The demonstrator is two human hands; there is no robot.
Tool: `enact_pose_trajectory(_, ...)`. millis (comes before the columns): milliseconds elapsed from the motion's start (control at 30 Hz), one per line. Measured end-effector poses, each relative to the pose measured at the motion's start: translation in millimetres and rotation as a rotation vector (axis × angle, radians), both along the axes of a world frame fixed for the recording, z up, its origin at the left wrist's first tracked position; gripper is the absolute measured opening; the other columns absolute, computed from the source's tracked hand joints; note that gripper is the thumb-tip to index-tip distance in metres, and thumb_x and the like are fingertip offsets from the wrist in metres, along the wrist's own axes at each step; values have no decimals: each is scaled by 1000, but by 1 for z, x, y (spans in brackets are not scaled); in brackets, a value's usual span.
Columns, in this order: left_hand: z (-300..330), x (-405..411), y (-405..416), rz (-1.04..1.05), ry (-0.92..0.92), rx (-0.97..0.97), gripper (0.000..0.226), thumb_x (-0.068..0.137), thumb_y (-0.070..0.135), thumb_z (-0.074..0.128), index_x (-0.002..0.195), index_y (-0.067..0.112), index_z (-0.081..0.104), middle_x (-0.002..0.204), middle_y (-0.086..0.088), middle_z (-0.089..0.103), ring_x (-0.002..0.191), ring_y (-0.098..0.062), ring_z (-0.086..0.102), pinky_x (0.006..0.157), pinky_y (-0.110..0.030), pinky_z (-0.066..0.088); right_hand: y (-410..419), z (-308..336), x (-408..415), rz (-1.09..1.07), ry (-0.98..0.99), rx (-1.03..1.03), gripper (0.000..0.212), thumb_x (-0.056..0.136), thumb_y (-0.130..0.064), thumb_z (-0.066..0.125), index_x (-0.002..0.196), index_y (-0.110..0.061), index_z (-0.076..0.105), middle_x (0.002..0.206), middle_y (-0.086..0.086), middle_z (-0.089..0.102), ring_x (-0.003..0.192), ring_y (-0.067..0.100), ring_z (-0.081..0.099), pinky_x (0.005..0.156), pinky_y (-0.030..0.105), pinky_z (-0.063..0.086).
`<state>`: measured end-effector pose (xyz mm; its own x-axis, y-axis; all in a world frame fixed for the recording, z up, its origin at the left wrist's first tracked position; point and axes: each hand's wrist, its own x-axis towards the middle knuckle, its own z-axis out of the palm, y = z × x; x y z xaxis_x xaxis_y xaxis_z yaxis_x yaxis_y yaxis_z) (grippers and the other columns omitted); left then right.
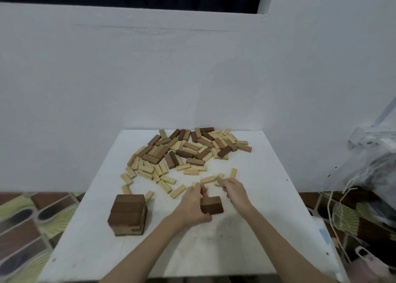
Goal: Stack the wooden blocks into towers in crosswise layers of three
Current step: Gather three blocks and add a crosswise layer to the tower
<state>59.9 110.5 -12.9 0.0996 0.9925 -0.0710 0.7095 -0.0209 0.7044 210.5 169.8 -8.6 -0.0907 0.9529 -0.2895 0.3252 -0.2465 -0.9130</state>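
A finished dark-brown block tower point(128, 214) stands near the front left of the white table point(267, 229). A small low stack of dark blocks point(212, 205) sits at the table's middle. My left hand point(194, 205) holds this stack from its left side, thumb at the front and fingers behind it. My right hand point(234, 191) is just right of and behind the stack, fingers curled round a light block point(219, 179) that sticks out past them. A loose pile of light and dark blocks point(184, 152) covers the far half of the table.
Scattered light blocks point(177, 191) lie between the pile and the stacks. A white wall rises behind the table. Plastic bags and cords point(368, 175) crowd the right side. Patterned floor tiles point(23, 225) show left and right of the table.
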Motion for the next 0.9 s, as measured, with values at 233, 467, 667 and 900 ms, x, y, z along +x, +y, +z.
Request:
enact_pose_trajectory(233, 2, -21, -21, 138, 11, -26, 53, 62, 25, 72, 100, 25, 35, 99, 3, 42, 92, -14, 44, 74, -27, 47, -13, 3, -24, 71, -88, 56, 34, 88, -51, 57, 90, -17, 61, 90, -4, 60, 87, 12, 55, 77, 26, 42)
enact_pose_trajectory(467, -1, -12, -30, 315, 127, -7, 58, 73, 28, 67, 118, 15, 33, 117, -4, 38, 105, -21, 38, 84, -30, 41, -23, 4, -35, 66, -203, 8, 36, 89, -52, 52, 99, -17, 56, 87, 1, 61, 76, 17, 54, 72, 31, 44)
enact_pose_trajectory(667, 0, -1, -32, 350, 111, -101, 68, 79, 42, 69, 124, 9, 30, 127, -11, 26, 109, -31, 48, 81, -33, 47, -31, 8, -32, 156, -339, 7, 42, 88, -34, 54, 125, -17, 42, 110, 11, 63, 90, 23, 61, 75, 31, 45)
enact_pose_trajectory(900, 10, -34, -26, 200, 186, -236, 98, 64, 46, 81, 135, 10, 23, 135, -8, 27, 124, -28, 36, 99, -36, 38, -39, 11, -31, 281, -454, 2, 46, 91, -23, 53, 132, -12, 37, 105, 9, 60, 77, 16, 57, 61, 23, 43)
